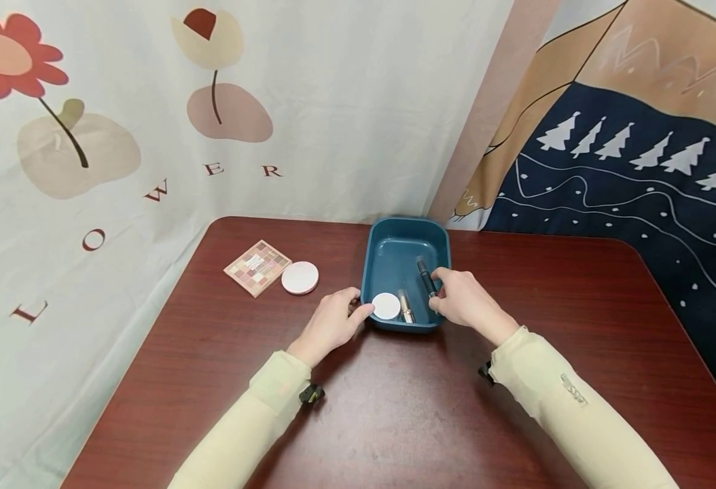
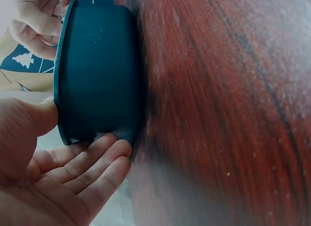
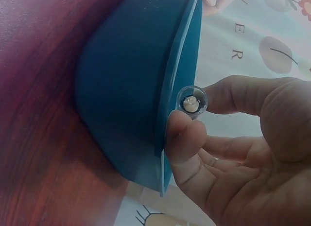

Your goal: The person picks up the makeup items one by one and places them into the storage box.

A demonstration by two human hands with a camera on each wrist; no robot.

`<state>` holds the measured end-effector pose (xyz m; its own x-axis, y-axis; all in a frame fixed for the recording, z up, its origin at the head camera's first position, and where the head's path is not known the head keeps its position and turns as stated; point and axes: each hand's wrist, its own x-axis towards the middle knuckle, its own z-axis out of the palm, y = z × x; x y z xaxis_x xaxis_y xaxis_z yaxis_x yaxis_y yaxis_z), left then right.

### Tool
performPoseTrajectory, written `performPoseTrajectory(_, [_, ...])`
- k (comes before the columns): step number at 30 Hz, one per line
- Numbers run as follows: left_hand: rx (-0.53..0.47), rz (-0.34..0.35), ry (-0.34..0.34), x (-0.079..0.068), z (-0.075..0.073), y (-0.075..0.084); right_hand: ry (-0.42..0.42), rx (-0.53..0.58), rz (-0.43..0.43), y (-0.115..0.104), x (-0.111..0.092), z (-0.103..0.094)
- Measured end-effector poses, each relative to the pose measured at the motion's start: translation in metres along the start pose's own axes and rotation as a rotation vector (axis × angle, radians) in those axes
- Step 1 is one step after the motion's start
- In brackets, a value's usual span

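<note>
A deep blue plastic bin (image 1: 397, 268) stands on the table. My left hand (image 1: 335, 318) steadies its near-left corner, thumb over the rim and fingers against the outer wall. Above the bin's right side, my right hand (image 1: 464, 297) pinches a slim black cosmetic tube (image 1: 427, 277) between thumb and fingers. The tube tilts over the inside; its clear round end (image 3: 192, 100) faces the right wrist camera. In the bin's near end are a white round compact (image 1: 386, 306) and a small lipstick-like tube (image 1: 405, 307) with a clear cap and gold base.
Left of the bin, an eyeshadow palette (image 1: 257, 267) lies on the dark red wooden table (image 1: 388, 407), touching or nearly touching a pale round compact (image 1: 300, 278). Behind the table hang a white flower-printed curtain (image 1: 333, 102) and a navy tree-printed cloth (image 1: 627, 176).
</note>
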<state>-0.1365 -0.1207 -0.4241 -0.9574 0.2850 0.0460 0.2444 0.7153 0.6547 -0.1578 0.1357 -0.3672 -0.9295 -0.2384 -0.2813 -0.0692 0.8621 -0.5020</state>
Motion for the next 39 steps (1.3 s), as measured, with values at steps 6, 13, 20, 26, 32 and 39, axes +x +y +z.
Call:
performPoseTrajectory(6, [-0.004, 0.004, -0.001, 0.001, 0.000, -0.001, -0.047, -0.023, 0.025, -0.005, 0.005, -0.003])
performPoseTrajectory(13, [0.002, 0.001, -0.004, 0.001, -0.001, 0.000, -0.078, -0.048, 0.031, -0.009, 0.011, -0.003])
performPoseTrajectory(20, [-0.001, 0.003, 0.000, 0.001, -0.001, 0.000, -0.084, -0.088, 0.023, -0.013, 0.016, 0.001])
performPoseTrajectory(26, [0.004, -0.004, -0.003, 0.002, -0.001, 0.000, -0.083, -0.138, 0.002, -0.016, 0.019, 0.005])
performPoseTrajectory(32, [0.004, -0.003, -0.003, 0.001, 0.000, -0.001, -0.101, -0.186, -0.024, -0.019, 0.024, 0.011])
performPoseTrajectory(39, [0.002, 0.000, 0.003, 0.001, 0.001, -0.002, -0.097, -0.243, -0.060, -0.021, 0.027, 0.017])
